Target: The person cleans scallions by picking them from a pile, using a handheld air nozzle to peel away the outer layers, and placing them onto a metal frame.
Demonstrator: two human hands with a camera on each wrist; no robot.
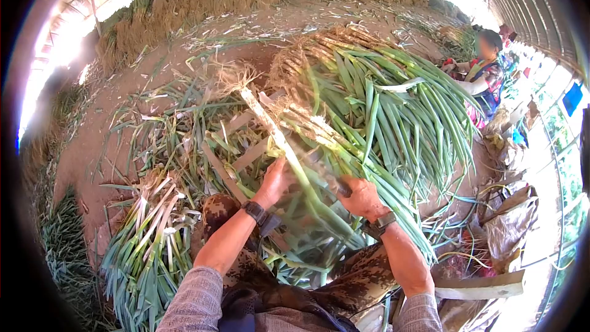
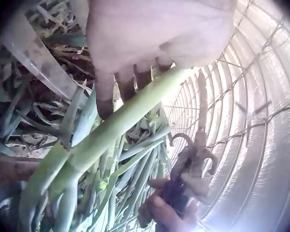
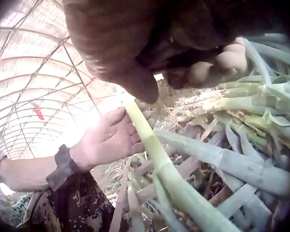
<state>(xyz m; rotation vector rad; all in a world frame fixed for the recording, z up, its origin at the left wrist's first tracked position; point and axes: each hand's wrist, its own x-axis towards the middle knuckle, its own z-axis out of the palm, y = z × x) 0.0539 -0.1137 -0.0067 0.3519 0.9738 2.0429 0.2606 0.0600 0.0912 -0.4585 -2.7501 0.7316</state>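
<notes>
A long leek [image 1: 279, 138] slants across the middle of the head view, its roots up and its green leaves down toward the lap. My left hand [image 1: 276, 182] holds its pale stalk [image 2: 130, 113], with fingers behind it in the left wrist view. My right hand [image 1: 364, 198], to the right of the stalk, grips a dark-handled tool [image 2: 186, 166] with curved metal prongs. From the right wrist, the left hand [image 3: 108, 140] shows beside the stalk [image 3: 152, 142], while the right hand [image 3: 135, 53] looms dark above; its hold is partly hidden there.
A large heap of leeks [image 1: 393, 104] lies ahead to the right. Another bunch [image 1: 150, 233] rests at the lower left. Loose leaves [image 1: 184, 117] litter the ground. A person [image 1: 488, 77] sits at the far right, near crumpled sheeting [image 1: 513, 221]. More piled plants [image 1: 184, 9] line the back.
</notes>
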